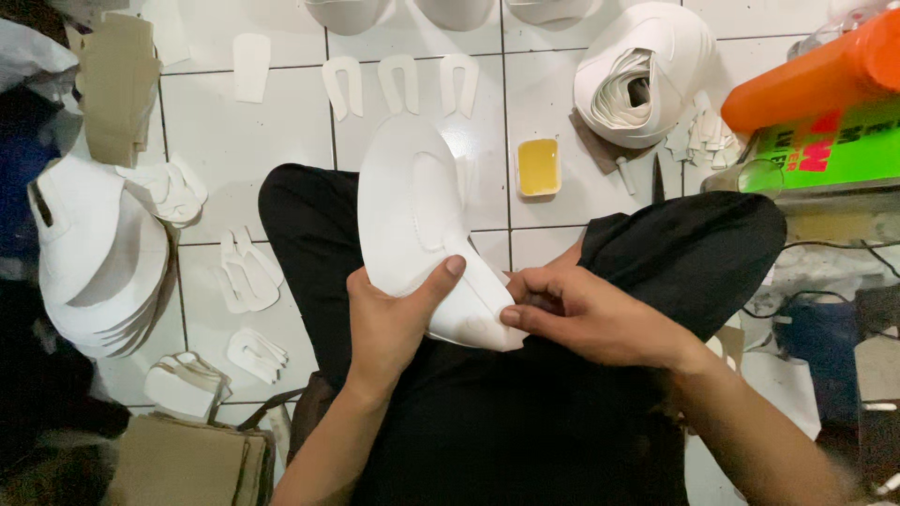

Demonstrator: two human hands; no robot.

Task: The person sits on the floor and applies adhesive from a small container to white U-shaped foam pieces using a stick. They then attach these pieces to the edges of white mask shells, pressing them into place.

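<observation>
Now, left hand (394,319): fingers clamped on white shoe upper piece (412,215)
Right hand (591,314): fingertips pinched together on its lower edge

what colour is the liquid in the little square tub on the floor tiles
Amber yellow, inside a white tub; it shows best, and only, in the head view.

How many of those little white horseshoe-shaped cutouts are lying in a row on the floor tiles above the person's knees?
3. They lie side by side on the white tiles beyond the knees: left cutout, middle cutout, right cutout. More may sit hidden in the stacks nearby.
</observation>
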